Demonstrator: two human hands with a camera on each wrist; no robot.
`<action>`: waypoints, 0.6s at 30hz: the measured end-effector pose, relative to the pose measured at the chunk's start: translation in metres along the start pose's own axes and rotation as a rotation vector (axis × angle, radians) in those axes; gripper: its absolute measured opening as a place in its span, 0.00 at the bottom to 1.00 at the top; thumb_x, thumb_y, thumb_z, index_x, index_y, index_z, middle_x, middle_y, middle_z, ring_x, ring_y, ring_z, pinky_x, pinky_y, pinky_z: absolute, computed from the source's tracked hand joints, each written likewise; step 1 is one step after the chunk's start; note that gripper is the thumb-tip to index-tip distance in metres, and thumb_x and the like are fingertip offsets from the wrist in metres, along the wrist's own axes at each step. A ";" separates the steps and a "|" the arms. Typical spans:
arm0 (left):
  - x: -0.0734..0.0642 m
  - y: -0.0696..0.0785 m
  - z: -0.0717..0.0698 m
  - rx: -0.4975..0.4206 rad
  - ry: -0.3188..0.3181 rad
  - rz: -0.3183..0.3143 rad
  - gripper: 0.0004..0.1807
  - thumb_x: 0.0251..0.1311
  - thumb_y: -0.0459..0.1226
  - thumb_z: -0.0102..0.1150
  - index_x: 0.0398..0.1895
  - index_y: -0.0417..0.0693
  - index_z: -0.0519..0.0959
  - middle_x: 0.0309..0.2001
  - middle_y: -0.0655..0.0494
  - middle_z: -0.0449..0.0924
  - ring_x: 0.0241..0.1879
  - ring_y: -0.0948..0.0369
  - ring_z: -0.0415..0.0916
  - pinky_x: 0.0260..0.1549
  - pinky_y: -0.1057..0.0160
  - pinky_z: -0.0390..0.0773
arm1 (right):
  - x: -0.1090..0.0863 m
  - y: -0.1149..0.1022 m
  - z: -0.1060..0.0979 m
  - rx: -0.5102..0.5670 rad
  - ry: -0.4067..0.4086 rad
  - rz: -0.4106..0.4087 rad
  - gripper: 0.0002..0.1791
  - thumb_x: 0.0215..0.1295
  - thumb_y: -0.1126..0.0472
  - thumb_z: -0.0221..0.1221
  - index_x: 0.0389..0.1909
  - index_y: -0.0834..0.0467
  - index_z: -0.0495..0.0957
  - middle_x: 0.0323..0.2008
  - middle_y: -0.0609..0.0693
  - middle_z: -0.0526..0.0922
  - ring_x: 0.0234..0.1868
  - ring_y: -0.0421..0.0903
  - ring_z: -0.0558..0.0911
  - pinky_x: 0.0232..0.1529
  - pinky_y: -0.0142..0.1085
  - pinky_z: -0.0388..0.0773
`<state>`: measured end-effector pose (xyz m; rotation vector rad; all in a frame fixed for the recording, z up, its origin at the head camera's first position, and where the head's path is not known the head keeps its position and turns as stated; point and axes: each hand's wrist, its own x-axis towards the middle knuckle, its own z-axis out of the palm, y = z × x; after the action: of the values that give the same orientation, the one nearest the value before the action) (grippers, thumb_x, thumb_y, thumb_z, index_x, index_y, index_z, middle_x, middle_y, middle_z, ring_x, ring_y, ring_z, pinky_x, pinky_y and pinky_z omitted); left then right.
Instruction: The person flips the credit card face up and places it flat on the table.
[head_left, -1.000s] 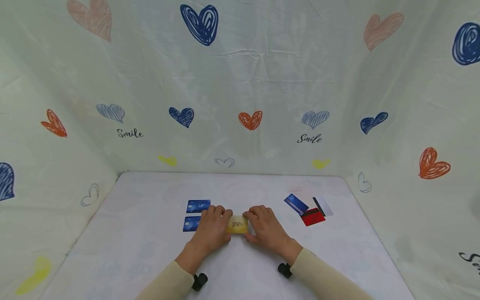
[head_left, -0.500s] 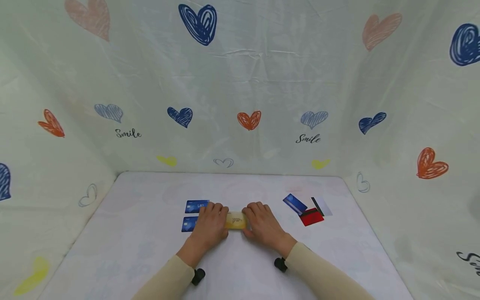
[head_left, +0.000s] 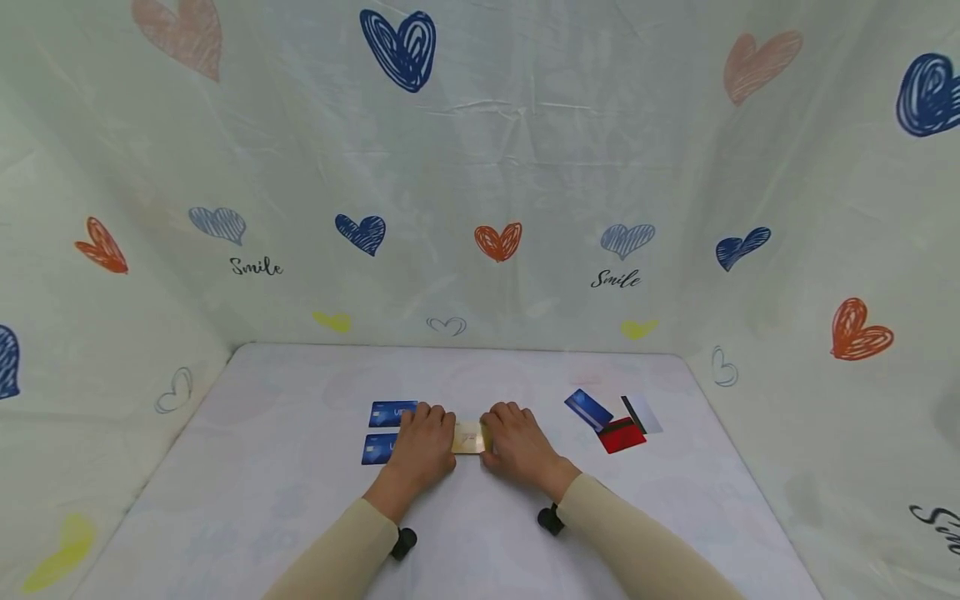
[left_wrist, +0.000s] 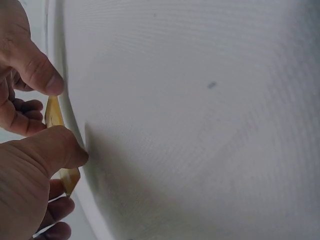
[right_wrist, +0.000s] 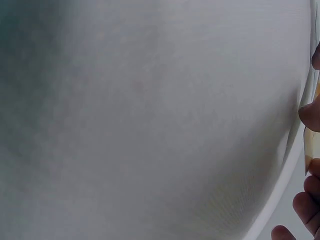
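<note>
Near the middle of the table, a gold card [head_left: 468,437] spans the gap between my two hands. My left hand [head_left: 422,446] pinches its left end, and my right hand [head_left: 521,442] pinches the right end; the fingers cover both ends. In the left wrist view, the left thumb [left_wrist: 67,147] presses against the near face of the card [left_wrist: 54,114], with fingers behind it. A pale part of the card [right_wrist: 312,142] shows between fingers at the edge of the right wrist view. Two blue VIP cards [head_left: 385,414] lie beside the left hand, which partly covers them.
Right of the hands lie a blue card [head_left: 588,409], a red card [head_left: 622,435] and a white card [head_left: 647,415] with a black stripe, bunched together. The white table [head_left: 495,375] meets a heart-printed curtain [head_left: 540,308] at the back and sides.
The gold card has moved slightly away from the person and its visible face looks paler. My right hand has shifted a little to the left, narrowing the gap between the hands.
</note>
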<state>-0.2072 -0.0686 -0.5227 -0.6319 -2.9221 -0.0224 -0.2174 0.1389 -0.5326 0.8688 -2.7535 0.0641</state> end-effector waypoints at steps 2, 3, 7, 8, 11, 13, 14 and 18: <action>0.000 0.000 0.001 0.002 0.001 -0.001 0.27 0.56 0.44 0.75 0.56 0.41 0.80 0.50 0.47 0.81 0.49 0.49 0.71 0.49 0.46 0.74 | 0.001 0.000 0.001 -0.003 -0.008 0.003 0.28 0.61 0.46 0.74 0.57 0.57 0.81 0.50 0.49 0.81 0.48 0.47 0.76 0.46 0.41 0.75; 0.000 0.000 0.002 0.002 0.000 -0.003 0.27 0.56 0.44 0.75 0.57 0.41 0.80 0.50 0.47 0.81 0.49 0.49 0.71 0.49 0.46 0.74 | 0.001 -0.001 0.001 -0.004 -0.010 0.003 0.28 0.61 0.46 0.73 0.57 0.57 0.81 0.50 0.49 0.81 0.48 0.47 0.76 0.46 0.41 0.75; 0.000 0.002 0.001 -0.004 -0.030 -0.026 0.28 0.59 0.44 0.74 0.60 0.41 0.80 0.53 0.47 0.82 0.53 0.48 0.72 0.54 0.44 0.75 | 0.002 -0.002 0.000 0.007 -0.032 0.012 0.28 0.62 0.47 0.72 0.59 0.57 0.81 0.52 0.49 0.81 0.49 0.47 0.77 0.47 0.41 0.75; -0.001 0.003 0.000 -0.006 -0.044 -0.034 0.29 0.60 0.44 0.73 0.62 0.41 0.80 0.55 0.47 0.83 0.55 0.48 0.73 0.55 0.43 0.75 | 0.002 -0.002 0.000 0.012 -0.042 0.016 0.28 0.63 0.47 0.72 0.59 0.57 0.80 0.52 0.49 0.81 0.50 0.47 0.77 0.47 0.41 0.75; -0.005 0.007 -0.005 -0.027 -0.069 -0.039 0.27 0.62 0.42 0.71 0.62 0.40 0.80 0.57 0.46 0.83 0.59 0.47 0.75 0.59 0.42 0.76 | 0.000 -0.004 0.000 0.018 -0.074 0.023 0.27 0.66 0.48 0.70 0.61 0.56 0.80 0.55 0.49 0.82 0.53 0.48 0.78 0.50 0.43 0.77; -0.010 0.012 -0.007 -0.031 -0.074 -0.021 0.26 0.64 0.42 0.69 0.62 0.39 0.81 0.58 0.46 0.83 0.61 0.47 0.75 0.61 0.43 0.76 | -0.003 -0.006 -0.001 0.016 -0.087 0.014 0.24 0.68 0.49 0.68 0.61 0.56 0.81 0.57 0.49 0.82 0.55 0.48 0.79 0.53 0.44 0.78; -0.014 0.015 -0.007 -0.034 -0.074 -0.008 0.25 0.65 0.42 0.68 0.62 0.38 0.81 0.58 0.46 0.83 0.62 0.48 0.76 0.63 0.43 0.76 | -0.006 -0.007 -0.001 0.012 -0.094 0.006 0.23 0.69 0.50 0.67 0.61 0.56 0.81 0.57 0.49 0.82 0.56 0.48 0.79 0.54 0.45 0.78; -0.028 0.027 -0.008 -0.046 -0.099 0.041 0.25 0.71 0.44 0.63 0.65 0.37 0.80 0.64 0.44 0.81 0.68 0.48 0.76 0.67 0.46 0.76 | -0.017 -0.012 -0.005 -0.015 -0.110 -0.048 0.22 0.70 0.52 0.66 0.61 0.55 0.81 0.61 0.49 0.83 0.61 0.49 0.80 0.57 0.47 0.80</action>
<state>-0.1697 -0.0556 -0.5197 -0.7199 -3.0103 -0.0553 -0.1959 0.1395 -0.5326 0.9608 -2.8287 -0.0141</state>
